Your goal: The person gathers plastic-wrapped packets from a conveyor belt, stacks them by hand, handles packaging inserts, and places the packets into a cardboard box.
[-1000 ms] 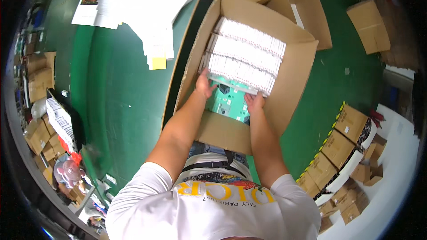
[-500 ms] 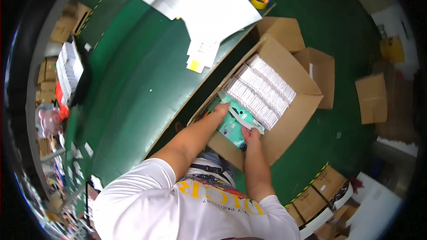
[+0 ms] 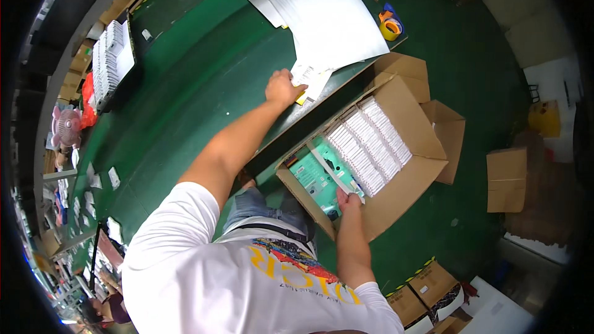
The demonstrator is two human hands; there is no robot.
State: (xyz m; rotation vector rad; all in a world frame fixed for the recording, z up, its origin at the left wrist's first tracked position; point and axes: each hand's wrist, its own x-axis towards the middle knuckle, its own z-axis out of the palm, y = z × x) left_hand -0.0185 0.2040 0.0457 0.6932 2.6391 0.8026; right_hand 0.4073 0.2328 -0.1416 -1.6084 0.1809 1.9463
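My left hand (image 3: 284, 88) is on the green table, its curled fingers at the yellow-edged corner of some white paper slips (image 3: 314, 84). Inside the open cardboard box (image 3: 402, 201), my right hand (image 3: 350, 199) pinches the lower end of a pale strip (image 3: 331, 172). That strip lies across a green printed sheet (image 3: 312, 179), which covers the near end of the box. Beyond the sheet stand tight rows of thin white packs (image 3: 371, 142).
Large white sheets (image 3: 331, 18) cover the far part of the green table (image 3: 192, 80). Tape rolls (image 3: 390, 26) sit at its corner. A second carton (image 3: 448, 142) stands behind the box. A pink fan (image 3: 65, 127) and a tray of white packs (image 3: 111, 62) are at the left.
My left hand has left the strip and green sheet in the box and moved up to the paper slips on the table. My right hand stays at the strip's lower end. The view has shifted.
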